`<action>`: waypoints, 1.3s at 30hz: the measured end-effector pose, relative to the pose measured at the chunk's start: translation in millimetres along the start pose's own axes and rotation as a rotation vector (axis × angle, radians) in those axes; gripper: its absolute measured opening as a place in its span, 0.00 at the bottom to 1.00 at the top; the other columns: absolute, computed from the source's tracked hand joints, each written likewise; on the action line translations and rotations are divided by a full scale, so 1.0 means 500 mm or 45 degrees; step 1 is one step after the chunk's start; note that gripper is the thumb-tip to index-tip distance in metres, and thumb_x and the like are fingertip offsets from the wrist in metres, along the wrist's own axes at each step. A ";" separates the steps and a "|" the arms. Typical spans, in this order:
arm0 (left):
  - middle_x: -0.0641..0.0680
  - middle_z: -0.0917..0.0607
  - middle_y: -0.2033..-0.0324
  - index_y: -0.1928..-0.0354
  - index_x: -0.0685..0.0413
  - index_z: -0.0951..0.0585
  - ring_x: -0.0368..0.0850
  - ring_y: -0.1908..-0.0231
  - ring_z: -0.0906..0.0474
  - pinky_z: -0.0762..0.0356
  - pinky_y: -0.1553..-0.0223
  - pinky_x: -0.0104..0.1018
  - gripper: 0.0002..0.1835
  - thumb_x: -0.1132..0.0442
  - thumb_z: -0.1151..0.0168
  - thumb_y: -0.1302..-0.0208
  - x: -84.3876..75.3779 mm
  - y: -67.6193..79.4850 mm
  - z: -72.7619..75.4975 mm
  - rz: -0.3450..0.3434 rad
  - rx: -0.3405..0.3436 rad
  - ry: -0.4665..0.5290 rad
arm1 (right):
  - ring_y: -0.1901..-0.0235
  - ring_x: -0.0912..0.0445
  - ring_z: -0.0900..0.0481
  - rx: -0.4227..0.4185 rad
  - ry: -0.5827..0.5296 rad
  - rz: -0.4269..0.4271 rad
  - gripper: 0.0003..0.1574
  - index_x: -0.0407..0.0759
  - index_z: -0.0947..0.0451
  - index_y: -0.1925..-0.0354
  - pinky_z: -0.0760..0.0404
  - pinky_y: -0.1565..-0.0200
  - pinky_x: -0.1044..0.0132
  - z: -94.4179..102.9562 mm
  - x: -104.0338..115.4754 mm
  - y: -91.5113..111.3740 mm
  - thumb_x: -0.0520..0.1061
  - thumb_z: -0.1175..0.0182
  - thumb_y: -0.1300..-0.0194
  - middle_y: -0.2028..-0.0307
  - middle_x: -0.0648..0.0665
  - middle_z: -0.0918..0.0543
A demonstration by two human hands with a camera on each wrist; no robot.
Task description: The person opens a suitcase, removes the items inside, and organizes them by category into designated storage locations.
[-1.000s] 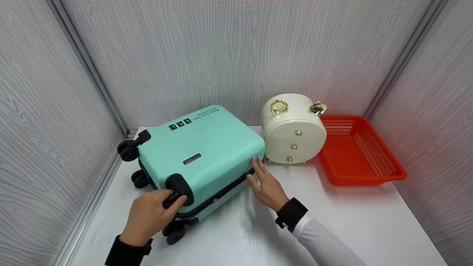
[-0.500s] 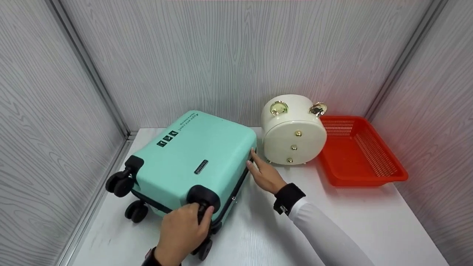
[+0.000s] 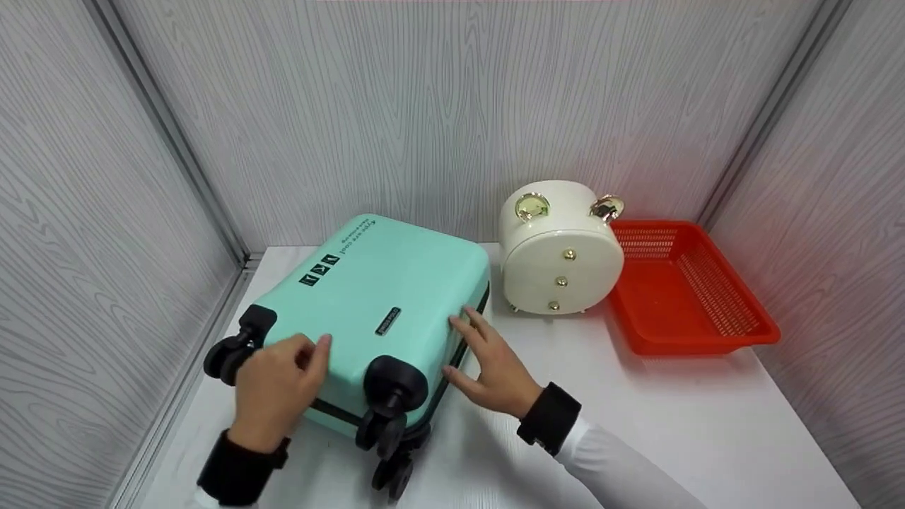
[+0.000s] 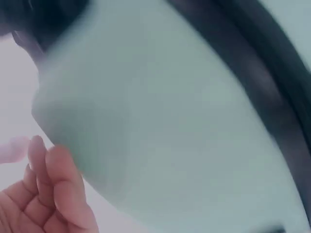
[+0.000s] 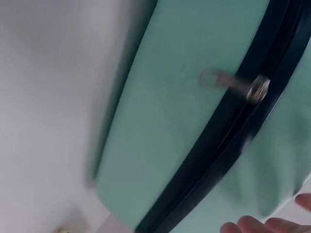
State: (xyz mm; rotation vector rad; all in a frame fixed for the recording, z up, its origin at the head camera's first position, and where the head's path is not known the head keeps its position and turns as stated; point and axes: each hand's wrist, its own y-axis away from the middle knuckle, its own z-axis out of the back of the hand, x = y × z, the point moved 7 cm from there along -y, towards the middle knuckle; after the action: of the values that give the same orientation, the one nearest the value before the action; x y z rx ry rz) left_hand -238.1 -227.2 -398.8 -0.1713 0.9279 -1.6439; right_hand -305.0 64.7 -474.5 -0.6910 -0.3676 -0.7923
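A mint-green hard-shell suitcase point(image 3: 424, 276) lies on its broad side on the white table, its black caster wheels point(image 3: 382, 428) facing the person. Over its near left edge, between two wheels, is my left hand point(image 3: 276, 389), fingers loosely curled and nothing in them. The left wrist view has those fingers point(image 4: 65, 179) beside the green shell. At the suitcase's right side, my right hand point(image 3: 498, 371) has its fingers spread, fingertips right at the shell. A metal zipper pull point(image 5: 257, 90) on the black zip band shows in the right wrist view.
A cream round case point(image 3: 530, 272) with gold ear-shaped pieces and gold knobs stands right behind the suitcase. To its right lies a red plastic basket point(image 3: 696, 344). Wood-grain panels point(image 3: 424, 106) enclose the table at the back and on both sides.
The suitcase has turned, its wheeled end swinging toward the person and to the right. My left hand has let go of the near wheel and moved left; my right hand has slid toward the person.
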 end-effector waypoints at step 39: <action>0.80 0.18 0.62 0.34 0.95 0.36 0.71 0.65 0.18 0.15 0.69 0.58 0.30 0.69 0.41 0.20 0.092 0.040 -0.044 -0.009 0.132 -0.321 | 0.33 0.37 0.17 -0.181 -0.226 -0.059 0.45 0.35 0.27 0.24 0.16 0.36 0.46 0.034 -0.056 -0.041 0.29 0.25 0.36 0.32 0.31 0.17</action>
State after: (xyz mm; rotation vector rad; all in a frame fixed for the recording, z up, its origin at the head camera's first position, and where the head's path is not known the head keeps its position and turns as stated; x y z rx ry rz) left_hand -249.3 -257.3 -443.2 -0.3038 0.6503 -1.6285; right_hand -339.6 80.8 -469.0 -0.8920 -0.4925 -0.8087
